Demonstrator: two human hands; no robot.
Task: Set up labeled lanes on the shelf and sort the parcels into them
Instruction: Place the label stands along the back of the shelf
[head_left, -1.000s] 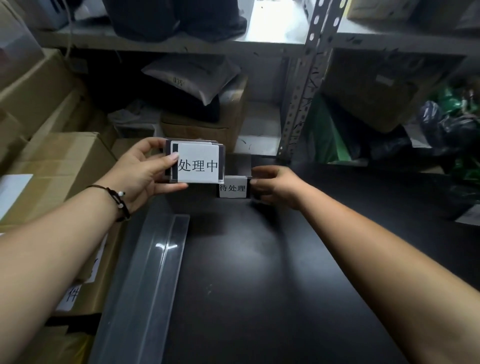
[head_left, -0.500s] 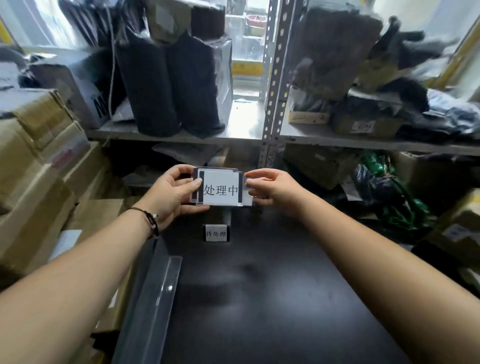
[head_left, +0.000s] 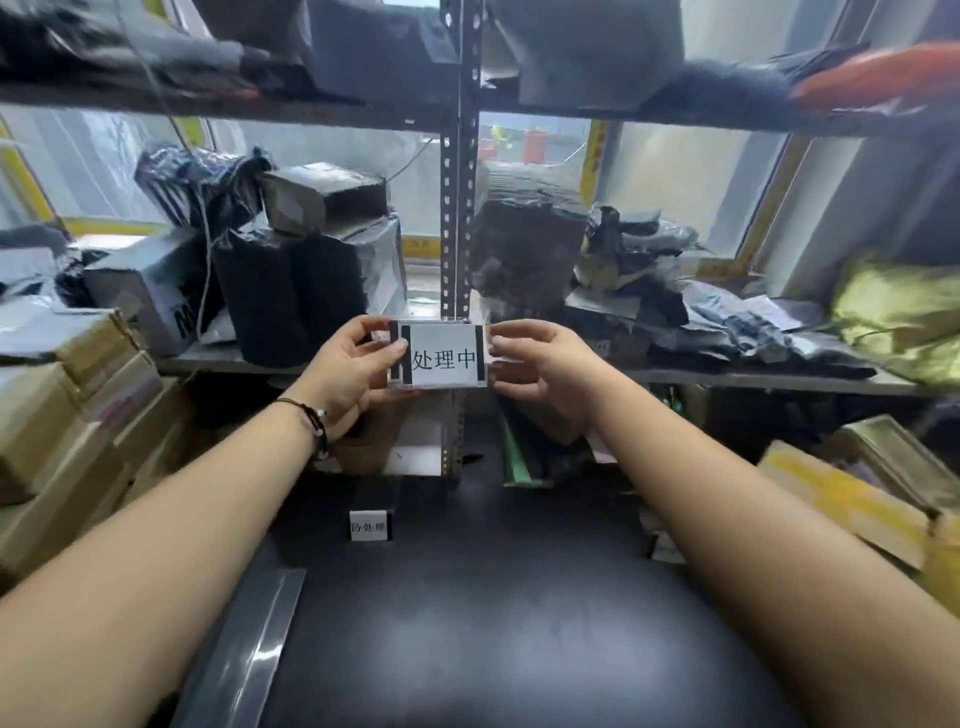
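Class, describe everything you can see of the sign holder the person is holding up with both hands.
The sign holder is a clear, plastic-looking rectangular frame around a white card printed 处理中 in black, with dark bands at both side edges. It is held upright, facing the camera, before the shelf's metal post. The left hand pinches its left edge, the right hand its right edge.

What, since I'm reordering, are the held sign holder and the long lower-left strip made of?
Sign holder: probably clear glossy acrylic; see-through edges frame a white paper insert. Strip: seemingly translucent glossy plastic; a bright glint runs along its crease.
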